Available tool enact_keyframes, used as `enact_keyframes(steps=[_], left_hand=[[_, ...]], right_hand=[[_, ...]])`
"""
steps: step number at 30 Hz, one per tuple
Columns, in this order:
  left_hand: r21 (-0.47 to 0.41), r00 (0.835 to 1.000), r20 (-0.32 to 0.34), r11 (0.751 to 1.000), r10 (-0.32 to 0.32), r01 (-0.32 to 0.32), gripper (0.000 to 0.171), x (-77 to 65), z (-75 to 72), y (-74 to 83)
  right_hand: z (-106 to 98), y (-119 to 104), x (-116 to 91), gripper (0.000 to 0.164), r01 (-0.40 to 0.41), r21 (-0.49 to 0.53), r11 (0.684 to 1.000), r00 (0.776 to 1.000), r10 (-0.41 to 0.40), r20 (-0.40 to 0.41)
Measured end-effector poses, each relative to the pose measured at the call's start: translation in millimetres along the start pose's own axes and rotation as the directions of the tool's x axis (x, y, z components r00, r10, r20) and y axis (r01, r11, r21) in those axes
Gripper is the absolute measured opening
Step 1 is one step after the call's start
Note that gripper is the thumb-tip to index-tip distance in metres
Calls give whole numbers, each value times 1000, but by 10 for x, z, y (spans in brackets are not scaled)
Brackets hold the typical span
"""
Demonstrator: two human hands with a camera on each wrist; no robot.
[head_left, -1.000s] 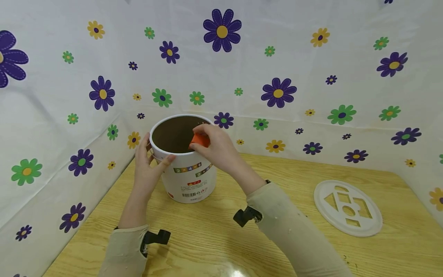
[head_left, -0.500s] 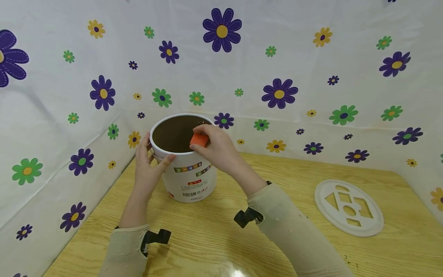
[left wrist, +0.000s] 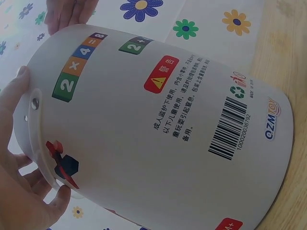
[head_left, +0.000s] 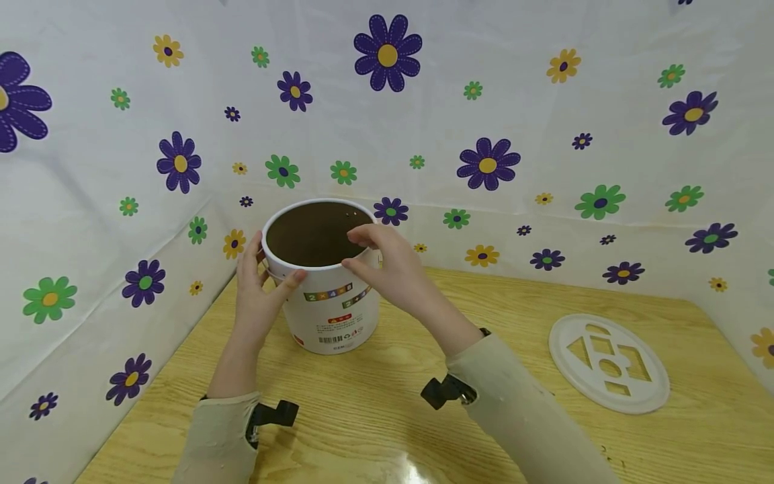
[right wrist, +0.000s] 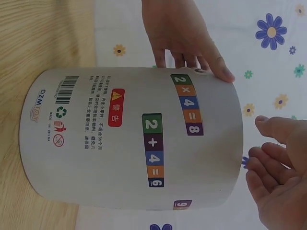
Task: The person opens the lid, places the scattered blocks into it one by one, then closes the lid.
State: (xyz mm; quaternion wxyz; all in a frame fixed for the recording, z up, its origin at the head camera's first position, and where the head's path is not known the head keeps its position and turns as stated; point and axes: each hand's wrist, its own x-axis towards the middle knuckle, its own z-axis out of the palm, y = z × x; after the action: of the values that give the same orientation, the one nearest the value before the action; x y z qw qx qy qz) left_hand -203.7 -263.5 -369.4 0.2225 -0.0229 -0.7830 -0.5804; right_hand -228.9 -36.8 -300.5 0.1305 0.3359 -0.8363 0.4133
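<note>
A white cylindrical bucket (head_left: pixel 329 319) stands upright on the table with its top uncovered and dark inside. Printed sums and a barcode mark its side. My left hand (head_left: pixel 256 296) grips it at the left near the rim, thumb on the front. In the left wrist view, some fingers of the left hand (left wrist: pixel 24 196) lie around the bucket's pale handle (left wrist: pixel 36 129). Over the right part of the rim hovers my right hand (head_left: pixel 393 269), thumb and fingers apart. The right wrist view shows that right hand (right wrist: pixel 280 167) holding nothing. The bucket's bottom inside is hidden.
A white round lid (head_left: pixel 589 376) with shaped cut-outs lies on the wooden table (head_left: pixel 363 417) to the right. White flower-print cloth (head_left: pixel 435 121) hangs behind and along the left side, close behind the bucket.
The orange-red block that my right hand pinched over the bucket's opening is gone from view. The right hand has let go and drawn slightly right and down. The left hand stays put.
</note>
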Motion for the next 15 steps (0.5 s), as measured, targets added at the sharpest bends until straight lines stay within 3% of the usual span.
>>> enact_keyframes(steps=[1, 15], left_hand=[[2, 1000, -3, 1000, 4, -4, 89, 19, 1, -55], [2, 1000, -1, 1000, 10, -10, 90, 21, -13, -66]], right_hand=[[-16, 6, -30, 37, 1, 4, 1000, 1000, -1, -2], [-278, 170, -552, 42, -29, -2, 1000, 1000, 29, 8]])
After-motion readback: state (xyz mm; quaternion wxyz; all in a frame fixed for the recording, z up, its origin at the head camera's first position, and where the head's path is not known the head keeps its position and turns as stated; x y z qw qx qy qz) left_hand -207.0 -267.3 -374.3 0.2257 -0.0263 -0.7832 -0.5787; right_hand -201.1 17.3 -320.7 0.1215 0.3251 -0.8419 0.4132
